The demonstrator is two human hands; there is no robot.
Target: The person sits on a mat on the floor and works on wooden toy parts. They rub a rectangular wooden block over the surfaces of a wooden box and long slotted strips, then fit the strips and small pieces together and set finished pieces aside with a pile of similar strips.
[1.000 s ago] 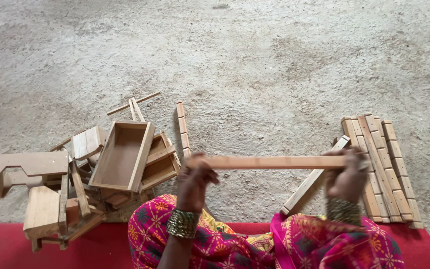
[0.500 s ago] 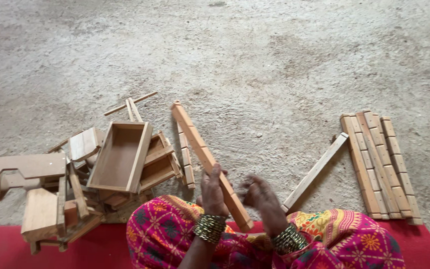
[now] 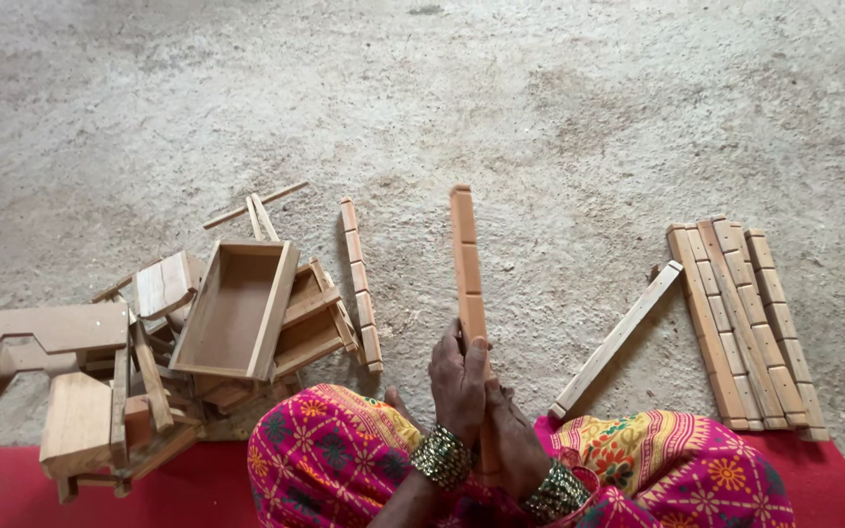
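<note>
My left hand [image 3: 459,383] and right hand [image 3: 512,442] both clasp the near end of a long notched wooden slat [image 3: 466,262], pointing away over rough concrete floor [image 3: 540,117]; smooth open wooden box [image 3: 237,309] lies left.

**Bright print and stacked bangles on show**

Here we see the person from above, dressed in a vivid magenta-pink garment [image 3: 344,455] covered with a busy pattern of yellow, orange, green and white flower and star shapes. The fabric spreads wide across both knees. On the left wrist sits a broad stack of gold-toned, studded bangles [image 3: 439,457], glinting. The right wrist carries a matching band [image 3: 556,492], darker, with green and gold tones. Both hands are bare, no gloves.
</note>
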